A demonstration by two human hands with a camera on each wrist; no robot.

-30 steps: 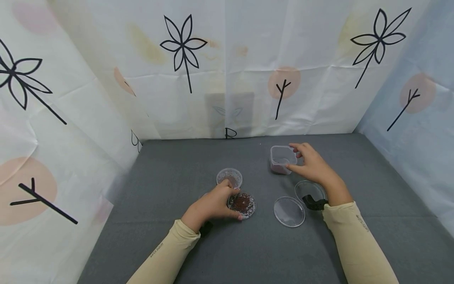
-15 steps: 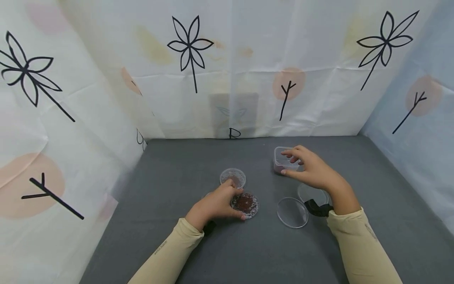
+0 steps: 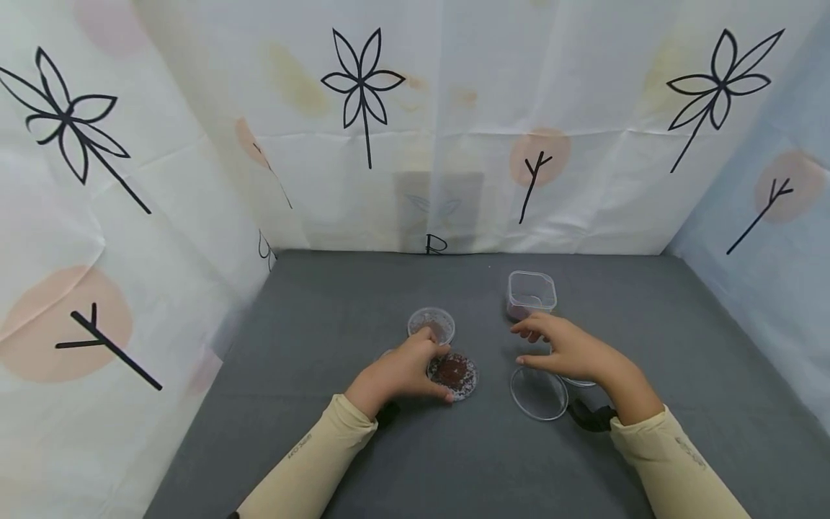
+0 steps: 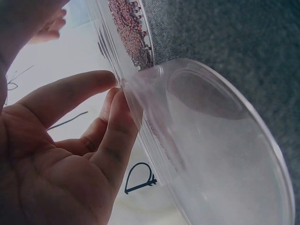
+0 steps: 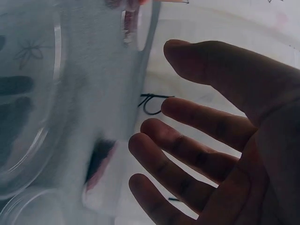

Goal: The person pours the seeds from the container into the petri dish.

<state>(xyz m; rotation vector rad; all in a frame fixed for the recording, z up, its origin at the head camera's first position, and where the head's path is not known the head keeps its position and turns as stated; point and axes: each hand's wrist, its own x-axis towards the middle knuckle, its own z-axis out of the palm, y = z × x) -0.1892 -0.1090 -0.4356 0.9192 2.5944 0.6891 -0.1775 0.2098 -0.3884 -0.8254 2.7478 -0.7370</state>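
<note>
My left hand spans a shallow round clear dish of reddish-brown beads, thumb on the near rim and fingers toward the far one. In the left wrist view its bent fingertips meet the dish's edge, and a clear round dish stands close to the camera. Another round dish with some brownish contents sits just behind. My right hand hovers with loosely bent fingers and nothing in them, above a clear round lid; it partly covers a second lid.
A square clear tub with reddish contents at its bottom stands beyond my right hand. The grey tabletop ends at a white patterned cloth at the back, with cloth at both sides too.
My right hand has drawn back from the square tub toward me, over the lids. The left hand stays at the bead dish. The whole head view has shifted slightly.
</note>
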